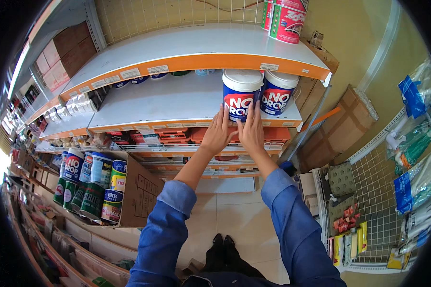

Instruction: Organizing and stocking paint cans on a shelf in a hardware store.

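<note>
A white-lidded blue No Drop paint pail (241, 94) stands near the right end of the middle shelf (165, 97). The fingers of my left hand (217, 131) lie straight against the lower left of its front. Against the lower right of the same pail rest the extended fingers of my right hand (251, 128). Neither hand is wrapped around it, and both thumbs point inward. A second No Drop pail (277, 94) stands just to the right, close beside the first. Part of another container shows in the narrow gap between them.
An orange-edged upper shelf (201, 39) overhangs the pails and carries pink cans (287, 21). Orange cases (172, 134) sit below. At left is an open cardboard carton (140, 197) of paint cans (93, 201). A wire rack (373, 222) with packets and a taped box (335, 132) stand right.
</note>
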A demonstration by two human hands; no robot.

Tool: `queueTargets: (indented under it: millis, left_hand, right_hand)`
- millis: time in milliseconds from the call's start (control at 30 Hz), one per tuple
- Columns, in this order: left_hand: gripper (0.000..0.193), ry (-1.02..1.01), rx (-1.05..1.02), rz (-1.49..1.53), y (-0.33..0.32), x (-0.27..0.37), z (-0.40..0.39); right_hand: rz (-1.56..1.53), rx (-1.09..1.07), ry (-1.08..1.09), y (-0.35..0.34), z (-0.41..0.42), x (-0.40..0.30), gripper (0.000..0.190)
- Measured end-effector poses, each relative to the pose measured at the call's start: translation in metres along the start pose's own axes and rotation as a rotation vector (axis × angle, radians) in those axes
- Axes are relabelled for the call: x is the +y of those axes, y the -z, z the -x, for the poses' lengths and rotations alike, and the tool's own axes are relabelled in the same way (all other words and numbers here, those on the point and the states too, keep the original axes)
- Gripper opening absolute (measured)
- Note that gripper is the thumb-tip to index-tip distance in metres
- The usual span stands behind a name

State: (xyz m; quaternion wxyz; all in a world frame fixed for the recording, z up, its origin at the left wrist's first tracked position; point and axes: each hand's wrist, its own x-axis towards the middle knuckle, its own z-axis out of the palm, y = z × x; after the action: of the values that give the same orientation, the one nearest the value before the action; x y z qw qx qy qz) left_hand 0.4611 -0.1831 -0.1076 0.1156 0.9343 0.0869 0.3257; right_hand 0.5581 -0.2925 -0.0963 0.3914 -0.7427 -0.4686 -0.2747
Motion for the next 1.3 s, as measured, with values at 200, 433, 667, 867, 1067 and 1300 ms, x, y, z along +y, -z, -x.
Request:
queueTargets:
  millis: [200, 433, 667, 867, 1067, 1300]
  left_hand:
    - [0.101, -0.144, -0.075, -0.204, 0.007, -0.005, 0.008]
    - [0.109, -0.03, -0.177, -0.284, 0.011, 0.011, -0.002]
    - [0.103, -0.13, -0.123, -0.319, 0.008, 0.008, 0.004]
    - [0.102, -0.137, -0.197, -0.403, 0.002, 0.007, 0.007]
    - [0.112, -0.098, -0.157, -0.496, -0.001, 0.016, 0.008]
    - [0.115, -0.079, -0.123, -0.391, -0.004, 0.017, 0.002]
  right_hand:
    - [0.402, -0.152, 0.166, -0.007, 0.032, 0.022, 0.069]
    - [0.476, -0.158, 0.063, -0.005, 0.024, 0.024, 0.071]
    - [0.535, -0.22, 0.206, 0.003, 0.031, 0.025, 0.072]
    - [0.525, -0.271, 0.215, -0.006, 0.04, 0.035, 0.074]
    - [0.459, -0.224, 0.304, -0.016, 0.033, 0.033, 0.077]
    - [0.408, -0.286, 0.24, -0.027, 0.029, 0.033, 0.083]
